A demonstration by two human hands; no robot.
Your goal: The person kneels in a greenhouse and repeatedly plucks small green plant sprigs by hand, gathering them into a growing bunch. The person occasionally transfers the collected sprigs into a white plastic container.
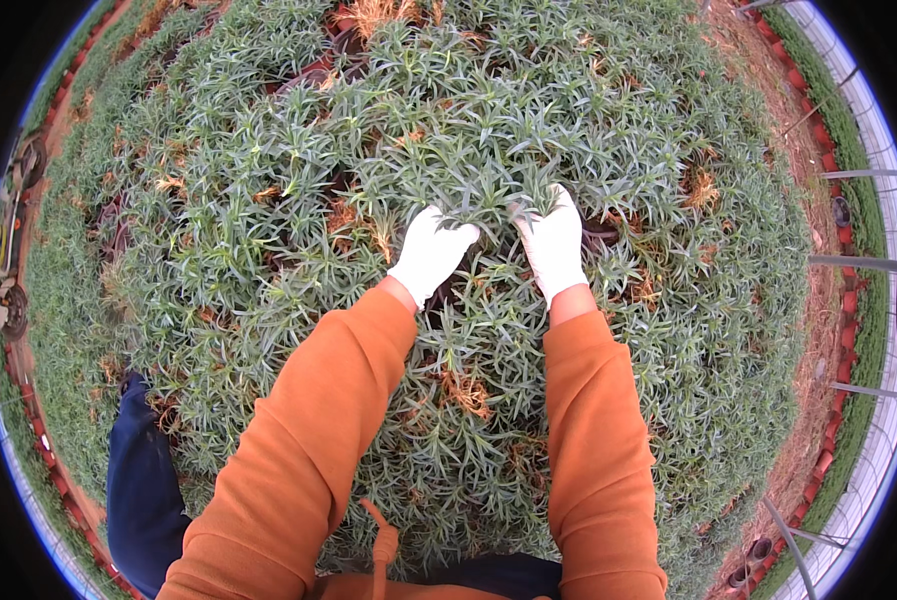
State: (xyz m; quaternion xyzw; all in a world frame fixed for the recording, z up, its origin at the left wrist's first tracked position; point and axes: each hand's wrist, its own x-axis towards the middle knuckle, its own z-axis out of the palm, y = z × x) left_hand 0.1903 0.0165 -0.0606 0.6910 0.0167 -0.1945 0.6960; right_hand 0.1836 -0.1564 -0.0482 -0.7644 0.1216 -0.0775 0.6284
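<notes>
Both my hands wear white gloves and reach into dense green-grey plants with narrow, pointed leaves. Leaves stick up between the thumb and fingers of my left hand point(433, 253); they cover the fingertips, so a firm hold cannot be made out. A little to the right, my right hand point(557, 244) has its thumb and fingers closed around a leafy shoot point(543, 199). More foliage point(493, 169) fills the gap between the hands and spreads beyond them. Close to my left hand is a dry, straw-coloured tuft point(382, 234).
Brown, dried clumps point(467, 394) are scattered through the plants. Dark red pots point(317, 73) show between leaves at the top. A dirt path point(808, 225) and a row of red pots point(827, 142) run along the right, with metal poles point(857, 262). Wheeled equipment point(14, 307) stands far left.
</notes>
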